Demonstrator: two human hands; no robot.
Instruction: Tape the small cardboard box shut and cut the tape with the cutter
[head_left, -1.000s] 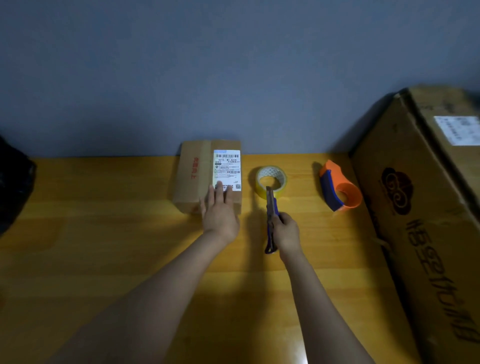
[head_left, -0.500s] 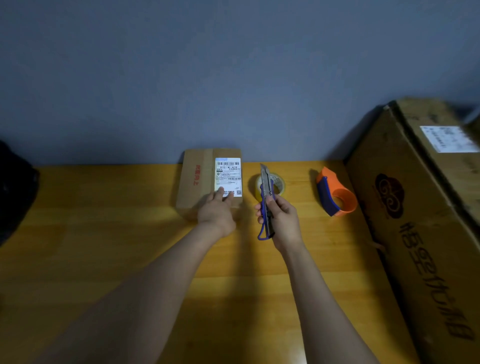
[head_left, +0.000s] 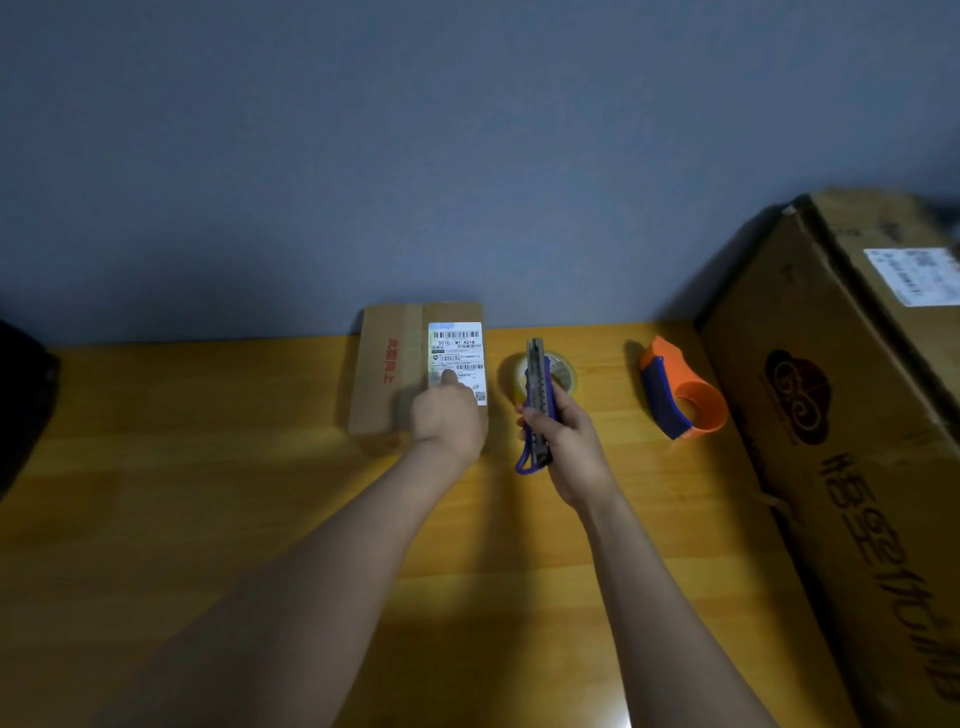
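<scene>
Cardboard box (head_left: 395, 374) lies pinned under the flat, open left hand (head_left: 448, 415) to steady it, while beside it the right hand (head_left: 563, 441) grips the cutter (head_left: 537, 400) upright, just before the tape roll (head_left: 563, 370).

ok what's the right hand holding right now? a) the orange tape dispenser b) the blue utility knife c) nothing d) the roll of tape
b: the right hand is wrapped around the blue utility knife, held upright in front of the roll of tape, while the orange tape dispenser sits untouched on the table.

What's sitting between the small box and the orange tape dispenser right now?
In the head view, the tape roll lies flat between the small box and the orange dispenser, with the right hand holding the cutter upright before it.
</scene>
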